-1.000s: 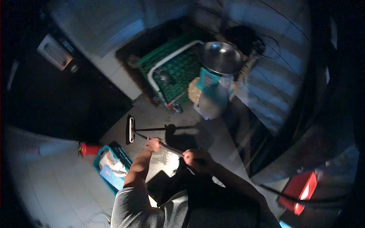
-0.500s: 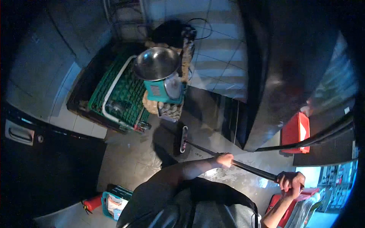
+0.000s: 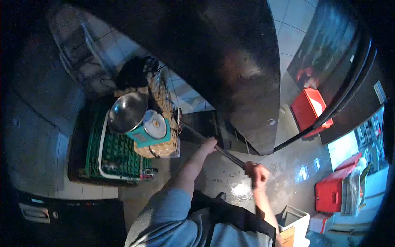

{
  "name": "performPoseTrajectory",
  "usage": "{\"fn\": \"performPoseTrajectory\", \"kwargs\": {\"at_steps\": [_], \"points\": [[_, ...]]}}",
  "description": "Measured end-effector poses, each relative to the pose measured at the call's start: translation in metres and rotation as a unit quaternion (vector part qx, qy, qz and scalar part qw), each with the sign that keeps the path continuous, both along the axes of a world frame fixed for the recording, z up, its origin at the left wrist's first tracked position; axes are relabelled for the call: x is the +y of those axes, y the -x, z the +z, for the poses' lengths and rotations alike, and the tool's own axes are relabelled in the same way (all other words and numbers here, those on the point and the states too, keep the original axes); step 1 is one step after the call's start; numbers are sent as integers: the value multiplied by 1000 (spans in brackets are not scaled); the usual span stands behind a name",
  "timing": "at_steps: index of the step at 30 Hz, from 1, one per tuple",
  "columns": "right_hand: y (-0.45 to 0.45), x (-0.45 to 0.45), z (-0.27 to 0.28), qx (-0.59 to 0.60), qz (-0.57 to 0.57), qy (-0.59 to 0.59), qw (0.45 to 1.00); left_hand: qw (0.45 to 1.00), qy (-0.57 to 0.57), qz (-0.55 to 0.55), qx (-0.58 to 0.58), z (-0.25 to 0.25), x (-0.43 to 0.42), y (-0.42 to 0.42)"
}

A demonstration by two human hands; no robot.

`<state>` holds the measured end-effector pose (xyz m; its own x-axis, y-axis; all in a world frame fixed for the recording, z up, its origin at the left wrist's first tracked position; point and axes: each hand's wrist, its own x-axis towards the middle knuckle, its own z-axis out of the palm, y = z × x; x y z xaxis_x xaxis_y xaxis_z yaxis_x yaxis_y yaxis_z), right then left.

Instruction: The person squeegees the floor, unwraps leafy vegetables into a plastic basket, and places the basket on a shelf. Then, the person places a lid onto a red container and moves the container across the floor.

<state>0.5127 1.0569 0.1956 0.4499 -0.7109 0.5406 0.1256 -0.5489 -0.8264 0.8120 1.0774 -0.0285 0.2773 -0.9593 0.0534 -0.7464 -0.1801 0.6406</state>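
I hold a long-handled floor brush (image 3: 231, 157) with both hands. My left hand (image 3: 210, 145) is wrapped round the middle of its dark handle. Closed on the upper end is my right hand (image 3: 258, 175), nearer my body. The brush head (image 3: 180, 119) is far from me, beside the egg trays (image 3: 157, 150), and is partly hidden by them. On those trays stands a turquoise scale (image 3: 142, 136) with a round dial and a steel bowl (image 3: 128, 112). Wet floor (image 3: 224, 173) shines below the handle.
Left of the scale are green crates (image 3: 117, 158) with a white handle bar. A large dark panel (image 3: 242, 70) rises ahead. At right stand a red container (image 3: 308, 111), a red box (image 3: 329, 193) and a pale bin (image 3: 296, 218). A dark door (image 3: 78, 218) is at lower left.
The brush has been pushed forward, away from me, its head now up beside the egg trays. Both hands moved forward and left with it, still gripping. My view has turned right.
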Motion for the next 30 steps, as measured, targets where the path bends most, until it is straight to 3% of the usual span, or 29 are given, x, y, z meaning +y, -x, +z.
{"fn": "performPoseTrajectory", "kwargs": {"at_steps": [1, 3, 4, 5, 6, 7, 8, 9, 11, 12, 13, 16, 19, 20, 21, 23, 25, 26, 27, 29, 30], "points": [[-20, 10, 3, -3, 51, -37, 998, 997, -44, -45, -44, 2, 0, -4], [-48, 47, 36, -149, 53, -161, 974, 973, -132, -133, -134, 26, 8, -6], [-41, 63, 42, -85, -62, -141, 984, 964, -156, -142, -161, 43, 11, 9], [-28, 74, 30, -60, -119, -81, 988, 961, -178, -149, -153, 12, 4, 23], [-16, 85, 24, -156, -70, -161, 972, 950, -138, -233, -158, -9, 3, 33], [-7, 99, 31, -199, -94, -191, 957, 944, -144, -260, -143, 21, 8, 53], [1, 112, 45, -203, -139, -193, 950, 927, -166, -319, -108, 16, 6, 73], [14, 124, 54, -185, -180, -177, 950, 936, -51, -341, -72, 31, 16, 88], [36, 147, 66, -215, -197, -193, 937, 898, -174, -397, -76, 91, 19, 113], [35, 157, 85, -228, -254, -180, 923, 892, -142, -423, -69, 85, 18, 123], [32, 164, 96, -239, -310, -166, 905, 866, -168, -461, -96, 111, 16, 129], [34, 178, 82, -271, -359, -204, 869, 862, -189, -459, -102, 111, 13, 124], [4, 180, 21, -374, -320, -271, 827, 865, -206, -431, -155, 110, 20, 70], [-16, 177, 4, -282, -337, -256, 861, 865, -227, -409, -180, 111, 22, 48], [-36, 175, -12, -186, -350, -239, 887, 838, -292, -417, -198, 54, 17, 16], [-60, 178, -56, -185, -282, -259, 905, 839, -336, -384, -186, 17, 31, -30], [-70, 168, -36, -163, -186, -226, 942, 868, -276, -396, -116, -13, 44, -34], [-61, 172, -31, -95, -173, -205, 959, 879, -246, -400, -81, -11, 50, -34], [-50, 180, -29, -111, -208, -244, 941, 872, -260, -406, -82, -10, 54, -27], [-27, 190, -7, -108, -210, -212, 948, 862, -285, -412, -83, 39, 53, 11], [-25, 192, 13, -162, -210, -224, 938, 867, -257, -421, -70, 45, 56, 25]]}}
